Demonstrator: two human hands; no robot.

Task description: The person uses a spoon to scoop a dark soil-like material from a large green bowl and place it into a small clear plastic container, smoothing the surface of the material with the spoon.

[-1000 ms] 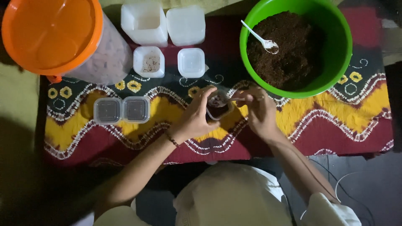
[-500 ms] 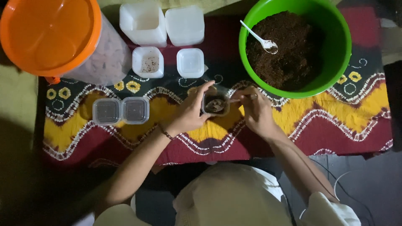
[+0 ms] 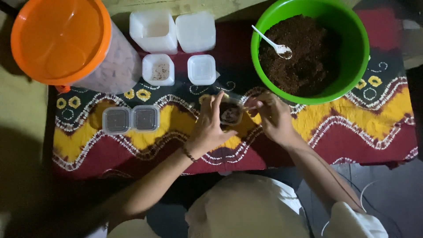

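**Tiny cup, messy fill**

Left hand is clamping a small cup mid-cloth, just under the green bowl. Right hand is pinching something thin at its rim, can't tell what. A tilt could be spilling brown mix. Cup's mouth is facing up, axis vertical.
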